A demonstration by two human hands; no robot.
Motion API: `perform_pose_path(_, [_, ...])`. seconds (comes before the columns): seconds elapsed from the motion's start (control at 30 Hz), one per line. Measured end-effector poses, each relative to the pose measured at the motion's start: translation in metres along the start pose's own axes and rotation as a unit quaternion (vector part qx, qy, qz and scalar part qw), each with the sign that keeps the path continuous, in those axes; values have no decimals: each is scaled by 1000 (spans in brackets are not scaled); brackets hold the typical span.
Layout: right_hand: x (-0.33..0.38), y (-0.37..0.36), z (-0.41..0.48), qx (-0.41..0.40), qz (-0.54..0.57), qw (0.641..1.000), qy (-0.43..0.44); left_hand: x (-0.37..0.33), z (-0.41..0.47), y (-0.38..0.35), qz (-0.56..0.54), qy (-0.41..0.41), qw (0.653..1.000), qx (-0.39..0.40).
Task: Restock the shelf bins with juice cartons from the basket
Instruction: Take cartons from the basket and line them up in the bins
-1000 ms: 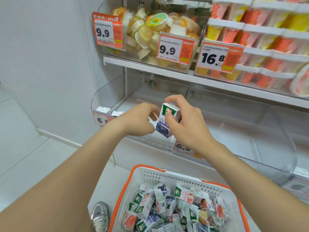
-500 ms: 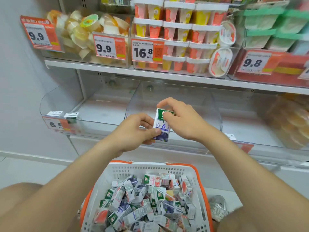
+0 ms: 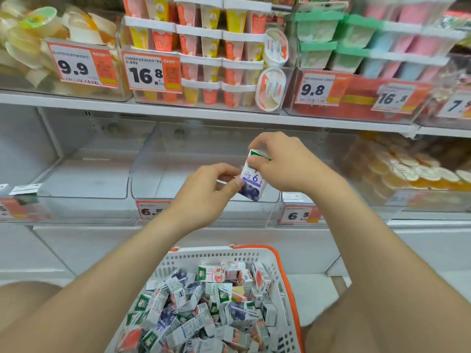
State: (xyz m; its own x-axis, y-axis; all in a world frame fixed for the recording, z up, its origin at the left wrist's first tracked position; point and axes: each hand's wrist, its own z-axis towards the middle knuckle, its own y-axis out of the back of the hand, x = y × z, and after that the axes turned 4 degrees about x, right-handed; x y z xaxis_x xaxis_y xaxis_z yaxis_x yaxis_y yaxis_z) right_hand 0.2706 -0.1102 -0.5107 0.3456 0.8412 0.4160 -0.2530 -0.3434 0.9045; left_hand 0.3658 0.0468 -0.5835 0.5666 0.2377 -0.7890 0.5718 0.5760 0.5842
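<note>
The juice carton [image 3: 251,178], white with a blueberry picture and a green top, was held tilted in the air just in front of the middle bin [image 3: 204,207], above the front edge of the lower shelf [image 3: 178,225]. The right hand [image 3: 285,164] had its fingers curled over the carton's top, and the left hand [image 3: 209,189] pinched its lower left corner between thumb and fingers. Both sets of fingers were therefore clamped on the one carton.

The likeliest trouble, as I judged it, was at the handover. If one hand let go before the other had a firm hold, the small, smooth carton could slip. It might then drop into the basket [image 3: 283,271] below or fall into the gap between the basket and the shelf. The bin's clear front wall was hard to see, so a low reach could knock the carton against its top edge.

A hard squeeze could dent the carton. Sorting was a further risk. The loose cartons [image 3: 204,309] in the basket appeared to be of more than one flavour, and a like bin [image 3: 76,207] stood to the left. A wrong choice would mix the stock. Tossed rather than placed, the carton might also have landed on its side.
</note>
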Motion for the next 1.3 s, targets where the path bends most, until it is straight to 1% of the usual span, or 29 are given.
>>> perform_pose_path(0.07, [-20,8,-2,-65,-32,997,-35,0,4,-11,67,-23,997,-19])
perform_pose_path(0.13, [-41,15,-3,-114,-105,987,-47,5,6,-23,139,-58,989,4])
perform_pose_path(0.17, [-52,18,-3,-117,-141,982,-50,8,7,-29,174,-75,982,24])
perform_pose_path(0.23, [-76,21,3,-86,-191,975,-71,15,9,-42,231,-99,966,58])
perform_pose_path(0.37, [-114,11,11,51,-202,970,-122,22,14,-67,309,-118,938,104])
perform_pose_path(0.43, [-126,4,12,104,-192,968,-128,25,17,-75,325,-113,931,122])
perform_pose_path(0.57, [-145,-3,12,177,-192,957,-128,28,20,-84,344,-111,923,133])
perform_pose_path(0.63, [-150,-3,13,197,-172,957,-124,28,21,-87,349,-112,921,128])
perform_pose_path(0.73, [-152,-2,13,222,-108,961,-128,26,22,-91,351,-110,922,118])
perform_pose_path(0.83, [-155,-6,15,221,-67,964,-132,26,22,-93,335,-107,930,106])
perform_pose_path(0.9, [-158,-11,16,217,-68,964,-140,28,20,-91,308,-106,940,105])
perform_pose_path(0.97, [-154,-15,15,207,-102,962,-146,32,15,-88,282,-113,949,88])
perform_pose_path(1.0, [-148,-17,14,186,-131,964,-138,33,11,-85,280,-122,950,67])
perform_pose_path(1.07, [-127,-20,8,118,-184,972,-91,34,3,-79,302,-142,943,2])
perform_pose_path(1.13, [-92,-26,-7,47,-200,978,-27,32,-6,-73,338,-141,929,-51])
perform_pose_path(1.17, [-71,-31,-18,29,-200,979,8,30,-11,-69,352,-126,926,-56])
perform_pose_path(1.2, [-51,-36,-30,33,-198,979,40,30,-16,-66,361,-101,926,-42])
perform_pose_path(1.23, [-32,-42,-44,60,-200,976,68,33,-22,-64,363,-68,929,-9])
perform_pose_path(1.27, [-17,-49,-56,103,-203,969,90,39,-28,-63,359,-23,932,42])
perform_pose_path(1.3, [-7,-57,-67,154,-204,961,103,47,-34,-62,362,23,926,104])
